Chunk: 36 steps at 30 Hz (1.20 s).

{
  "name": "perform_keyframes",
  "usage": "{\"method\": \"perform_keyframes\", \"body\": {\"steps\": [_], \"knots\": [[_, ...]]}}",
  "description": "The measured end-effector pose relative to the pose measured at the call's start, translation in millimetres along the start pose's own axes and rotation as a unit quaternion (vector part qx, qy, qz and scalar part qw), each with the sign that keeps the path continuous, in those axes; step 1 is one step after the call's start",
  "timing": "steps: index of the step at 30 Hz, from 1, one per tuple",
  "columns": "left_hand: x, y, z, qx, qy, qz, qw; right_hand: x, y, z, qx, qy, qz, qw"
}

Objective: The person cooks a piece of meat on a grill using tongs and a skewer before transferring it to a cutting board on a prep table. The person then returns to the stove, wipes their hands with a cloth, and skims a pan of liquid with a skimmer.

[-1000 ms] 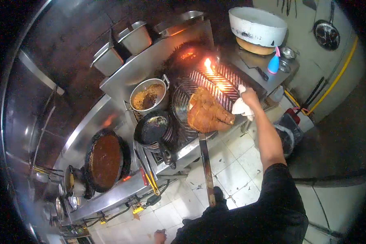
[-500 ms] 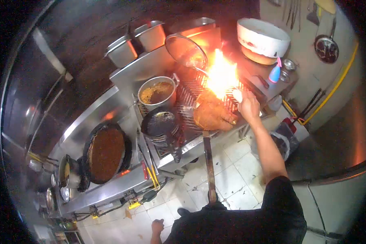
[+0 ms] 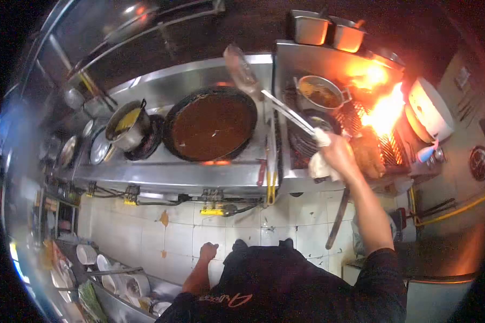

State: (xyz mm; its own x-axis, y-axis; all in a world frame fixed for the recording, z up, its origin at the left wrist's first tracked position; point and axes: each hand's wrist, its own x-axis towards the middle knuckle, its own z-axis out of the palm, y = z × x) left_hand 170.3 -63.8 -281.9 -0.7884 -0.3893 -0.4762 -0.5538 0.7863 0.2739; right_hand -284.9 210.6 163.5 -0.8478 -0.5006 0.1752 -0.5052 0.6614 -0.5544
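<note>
Nearest, beside the black shirt (image 3: 275,282), the left hand (image 3: 209,251) is curled into a loose fist above the tiled floor (image 3: 167,226), nothing visible in it. Farther out, a dark straight handle (image 3: 338,218) juts from the stove's front edge toward the person. The right hand (image 3: 338,156) grasps a long-handled metal utensil (image 3: 288,112) together with a white cloth (image 3: 319,166); the utensil's far end, too blurred to identify, hangs near the rim of a wide black pan (image 3: 213,126) of reddish-brown liquid. Just beyond the right forearm, partly hidden by it, a browned piece of food (image 3: 368,152) lies on the grill. Tall flames (image 3: 387,112) rise behind it, near a two-handled pot (image 3: 322,96). Farthest back, metal containers (image 3: 310,29) stand along the ledge.
</note>
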Motion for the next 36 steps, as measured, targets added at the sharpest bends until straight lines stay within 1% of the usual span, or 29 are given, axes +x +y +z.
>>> {"method": "perform_keyframes", "body": {"steps": [1, 2, 3, 4, 5, 6, 7, 8, 9, 11, 12, 14, 16, 17, 18, 19, 20, 23, 25, 27, 28, 29, 30, 31, 34, 36], "knots": [[-4, -15, 3, 0.006, 0.026, 0.032, 0.999, 4, -16, 27, 0.034, -0.015, -0.022, 0.999], [-10, -28, 2, -0.038, 0.017, -0.002, 0.999, 5, -35, 49, 0.052, -0.064, -0.013, 0.996], [-16, -41, 3, -0.082, 0.007, -0.034, 0.996, 4, -64, 62, 0.089, -0.13, 0.056, 0.986], [-21, -52, 3, -0.125, -0.002, -0.066, 0.99, 6, -75, 88, 0.104, -0.152, 0.057, 0.981], [-28, -63, 4, -0.097, -0.009, -0.071, 0.993, 7, -87, 110, 0.12, -0.158, -0.013, 0.98], [-35, -76, 9, -0.067, -0.017, -0.076, 0.995, 11, -89, 140, 0.115, -0.173, -0.041, 0.977], [-44, -87, 13, -0.036, -0.027, -0.078, 0.996, 14, -106, 154, 0.103, -0.24, 0.011, 0.965], [-51, -98, 18, -0.006, -0.035, -0.08, 0.996, 15, -117, 168, 0.147, -0.288, 0.015, 0.946], [-57, -110, 23, -0.004, -0.049, -0.075, 0.996, 21, -113, 200, 0.117, -0.292, -0.012, 0.949], [-66, -126, 30, 0.001, -0.076, -0.064, 0.995, 30, -119, 226, -0.001, -0.244, -0.064, 0.968], [-73, -129, 34, -0.025, -0.058, -0.091, 0.994, 35, -120, 228, -0.034, -0.231, -0.05, 0.971], [-79, -129, 40, -0.153, -0.037, -0.148, 0.976, 48, -121, 225, -0.103, -0.202, -0.026, 0.974], [-80, -125, 49, -0.134, -0.028, -0.112, 0.984, 59, -126, 206, -0.157, -0.208, -0.026, 0.965], [-77, -121, 50, -0.049, -0.027, -0.046, 0.997, 64, -126, 198, -0.183, -0.21, -0.026, 0.96], [-74, -120, 52, 0.038, -0.026, 0.02, 0.999, 72, -119, 198, -0.202, -0.2, -0.03, 0.958], [-69, -118, 55, -0.087, -0.01, -0.045, 0.995, 80, -109, 201, -0.22, -0.189, -0.033, 0.957], [-60, -121, 75, -0.212, 0.005, -0.109, 0.971, 86, -102, 201, -0.237, -0.178, -0.036, 0.954], [-59, -106, 77, -0.369, 0.078, -0.168, 0.911, 92, -89, 188, -0.3, -0.136, -0.069, 0.942], [-63, -78, 33, -0.426, 0.024, -0.322, 0.845, 100, -68, 187, -0.304, -0.083, -0.092, 0.945], [-65, -85, 33, -0.348, 0.016, -0.225, 0.91, 108, -49, 185, -0.323, -0.043, -0.112, 0.939], [-66, -89, 34, -0.274, 0.026, -0.165, 0.947, 111, -41, 183, -0.339, -0.031, -0.121, 0.933], [-68, -93, 34, -0.195, 0.045, -0.108, 0.974, 111, -41, 178, -0.354, -0.018, -0.129, 0.926], [-69, -96, 35, -0.082, 0.075, -0.036, 0.993, 109, -40, 172, -0.372, -0.003, -0.131, 0.919], [-68, -97, 36, 0.032, 0.105, 0.037, 0.993, 107, -39, 167, -0.371, 0.007, -0.139, 0.918], [-64, -96, 35, 0.033, 0.071, 0.021, 0.997, 99, -39, 153, -0.363, 0.025, -0.167, 0.916], [-55, -97, 39, -0.104, 0.029, -0.065, 0.992, 88, -50, 141, -0.357, 0.023, -0.187, 0.915]]}}
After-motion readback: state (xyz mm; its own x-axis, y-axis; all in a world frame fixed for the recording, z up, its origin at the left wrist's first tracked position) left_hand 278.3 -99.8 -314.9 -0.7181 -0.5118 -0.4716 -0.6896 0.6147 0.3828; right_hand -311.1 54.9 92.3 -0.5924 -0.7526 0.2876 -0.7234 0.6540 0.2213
